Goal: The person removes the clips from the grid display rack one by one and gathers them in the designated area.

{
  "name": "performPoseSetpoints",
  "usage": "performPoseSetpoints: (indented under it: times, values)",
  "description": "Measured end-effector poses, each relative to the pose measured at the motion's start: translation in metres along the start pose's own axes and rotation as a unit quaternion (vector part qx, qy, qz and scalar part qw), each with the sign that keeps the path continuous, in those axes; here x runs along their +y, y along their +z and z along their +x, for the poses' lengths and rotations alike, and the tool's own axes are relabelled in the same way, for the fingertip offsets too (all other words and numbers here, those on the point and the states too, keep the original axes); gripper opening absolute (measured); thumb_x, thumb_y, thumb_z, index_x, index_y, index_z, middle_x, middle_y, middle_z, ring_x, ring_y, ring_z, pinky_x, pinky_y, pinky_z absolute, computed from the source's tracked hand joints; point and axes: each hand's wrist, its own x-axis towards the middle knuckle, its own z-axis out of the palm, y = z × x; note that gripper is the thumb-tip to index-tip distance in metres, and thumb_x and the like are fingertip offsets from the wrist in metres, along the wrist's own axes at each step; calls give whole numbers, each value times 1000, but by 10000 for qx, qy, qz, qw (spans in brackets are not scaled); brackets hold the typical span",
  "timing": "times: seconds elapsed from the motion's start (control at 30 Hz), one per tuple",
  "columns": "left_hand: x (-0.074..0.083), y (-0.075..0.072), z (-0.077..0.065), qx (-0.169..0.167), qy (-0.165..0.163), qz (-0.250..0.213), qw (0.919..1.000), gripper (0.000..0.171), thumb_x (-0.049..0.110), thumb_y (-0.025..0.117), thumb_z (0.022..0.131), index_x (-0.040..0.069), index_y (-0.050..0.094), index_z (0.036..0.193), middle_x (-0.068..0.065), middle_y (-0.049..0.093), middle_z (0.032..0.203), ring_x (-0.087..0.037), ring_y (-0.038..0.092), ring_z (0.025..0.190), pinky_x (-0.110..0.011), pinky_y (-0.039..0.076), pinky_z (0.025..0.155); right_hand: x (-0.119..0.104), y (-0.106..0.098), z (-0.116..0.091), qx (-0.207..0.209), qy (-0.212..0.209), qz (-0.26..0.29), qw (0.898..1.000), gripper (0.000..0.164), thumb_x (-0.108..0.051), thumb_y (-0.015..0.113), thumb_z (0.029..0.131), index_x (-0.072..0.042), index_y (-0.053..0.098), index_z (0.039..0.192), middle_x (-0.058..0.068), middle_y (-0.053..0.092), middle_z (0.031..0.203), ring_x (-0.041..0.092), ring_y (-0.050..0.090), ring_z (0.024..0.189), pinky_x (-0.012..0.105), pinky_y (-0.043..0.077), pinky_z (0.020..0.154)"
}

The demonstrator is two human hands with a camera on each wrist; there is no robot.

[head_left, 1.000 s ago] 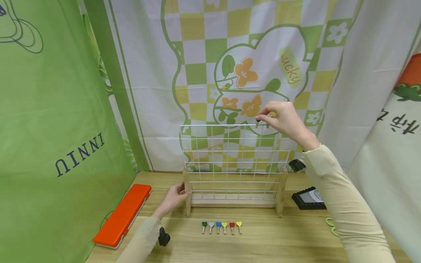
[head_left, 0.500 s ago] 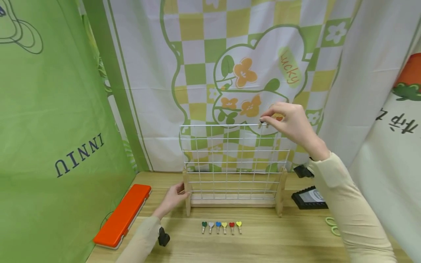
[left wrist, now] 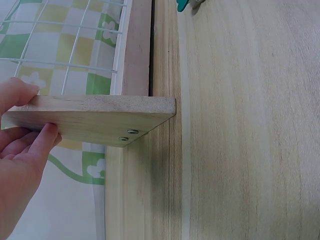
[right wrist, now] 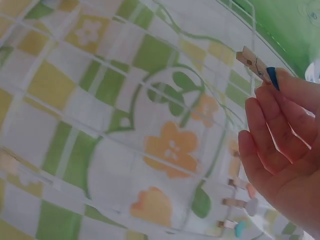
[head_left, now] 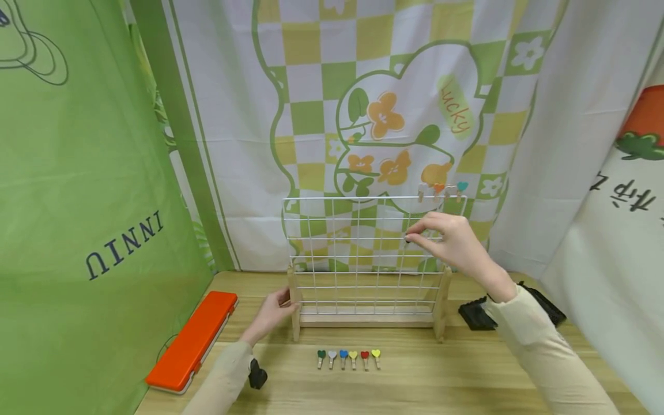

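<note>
The right hand (head_left: pixel 448 239) pinches a wooden clip (right wrist: pixel 256 66) with a dark blue heart between thumb and forefinger, its other fingers loosely bent. Half a second ago it was up at the top wire (head_left: pixel 337 198); now it has dropped to about the third wire, the clip still in its grip, so this clip seems not yet fastened. Whether it touches the wire grid (head_left: pixel 323 238) I cannot tell. The drop uncovers four clips (head_left: pixel 438 188) on the top wire, towards its right end. The left hand (head_left: pixel 273 311) has stayed pinching the grid's left wooden upright (left wrist: pixel 115 120), apparently to steady it. Six heart clips (head_left: pixel 343 355) lie untouched in a row before the grid, farther from the back edge of the worktop (head_left: pixel 415 374). An orange case (head_left: pixel 194 340) lies along the worktop's left edge.
</note>
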Motion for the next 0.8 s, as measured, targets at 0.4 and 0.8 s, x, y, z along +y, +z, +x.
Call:
performPoseSetpoints:
  times: [0.4,0.8]
  values:
    - [-1,0,-1,6,-65,-48,10000,55,0,64,93,-11,44,142,-33,52,141,-43,51,133,-48,47,111,7,66,-69,-1033,436,605,9919,8,-6,78,81,-11,76,87,-4,74,81,9,69,73,26,60,63]
    - [-1,0,-1,15,-28,-50,10000,55,1,63,93,-13,43,142,-32,54,140,-44,51,133,-50,47,111,19,127,-144,-2097,1022,1419,9620,5,-8,74,86,-6,76,82,3,75,76,1,66,66,17,57,58]
